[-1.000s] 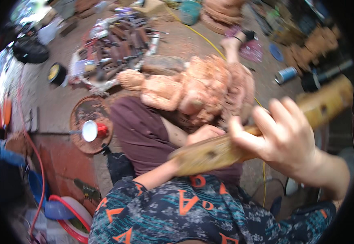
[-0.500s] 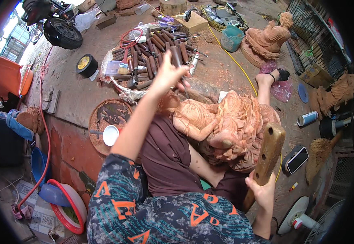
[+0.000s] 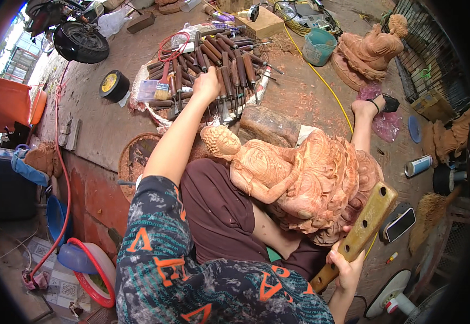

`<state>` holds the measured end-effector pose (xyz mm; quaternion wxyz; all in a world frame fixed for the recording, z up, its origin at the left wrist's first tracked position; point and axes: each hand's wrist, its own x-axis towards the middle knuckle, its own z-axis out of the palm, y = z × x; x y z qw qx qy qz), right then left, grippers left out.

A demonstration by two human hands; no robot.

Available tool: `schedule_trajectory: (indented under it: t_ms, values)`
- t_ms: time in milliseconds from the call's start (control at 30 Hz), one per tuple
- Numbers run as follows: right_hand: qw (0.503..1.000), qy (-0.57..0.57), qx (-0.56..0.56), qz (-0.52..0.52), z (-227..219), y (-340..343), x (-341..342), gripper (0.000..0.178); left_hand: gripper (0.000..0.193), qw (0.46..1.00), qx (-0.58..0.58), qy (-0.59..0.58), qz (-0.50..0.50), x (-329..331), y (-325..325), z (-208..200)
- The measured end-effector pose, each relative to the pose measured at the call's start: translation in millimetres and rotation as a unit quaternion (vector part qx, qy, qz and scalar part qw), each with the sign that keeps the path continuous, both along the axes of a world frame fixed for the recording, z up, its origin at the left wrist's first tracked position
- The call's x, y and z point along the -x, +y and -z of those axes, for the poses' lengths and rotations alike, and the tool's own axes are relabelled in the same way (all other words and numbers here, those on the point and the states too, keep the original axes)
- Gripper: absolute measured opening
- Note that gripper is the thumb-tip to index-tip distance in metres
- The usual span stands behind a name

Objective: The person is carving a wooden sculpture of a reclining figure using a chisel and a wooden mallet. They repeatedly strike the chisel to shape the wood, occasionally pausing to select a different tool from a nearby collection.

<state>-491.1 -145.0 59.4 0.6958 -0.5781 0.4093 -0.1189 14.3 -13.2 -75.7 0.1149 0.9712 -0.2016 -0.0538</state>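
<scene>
So the carved statue [image 3: 302,178] is lying tilted across the person's brown-trousered legs [image 3: 213,208], head toward 10 o'clock, base toward 3, and neither hand is on it. To me that's worry number one: if the legs shift, it could roll, and those fine carved folds could chip. Worry two is the wooden bar [image 3: 362,229] with the holes, since its upper end sits so close to the base that a careless swing could ding the carving. Can't tell from this angle if they're actually touching. Third, the chisels [image 3: 227,81]: tons of them, packed tight, many with bare steel ends poking toward 6 o'clock, so fingers in among them could get nicked.

As for the grip, the right hand [image 3: 345,265] is at about 5 o'clock from the statue's middle, fingers wrapped round the bar. The left hand [image 3: 207,85] is up around 10:30, well apart from the statue, fingertips down among the chisel handles. Can't tell whether it's pinching one or just touching. There's also a chunky wooden block [image 3: 270,123] just beside the statue at 11 o'clock.
</scene>
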Motion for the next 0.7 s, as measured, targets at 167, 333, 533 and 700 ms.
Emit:
schedule_trajectory:
  t_ms: [167, 333, 533, 700]
  values:
    - [1.000, -0.014, -0.011, 0.004, 3, 0, 2, 0.057, 0.064, 0.990, -0.135, 0.033, -0.013, 16, 24, 7]
    - [0.999, -0.032, -0.031, -0.023, 4, -5, 5, 0.055, 0.085, 0.933, 0.262, 0.203, -0.139, 9, 50, 13]
    - [0.996, -0.042, -0.031, -0.067, 7, -13, 11, 0.054, 0.027, 0.570, 0.700, 0.425, -0.068, 90, 48, -56]
    - [0.995, -0.047, -0.009, -0.084, -6, -29, 19, 0.053, 0.035, 0.418, 0.734, 0.511, 0.160, 225, -19, -128]
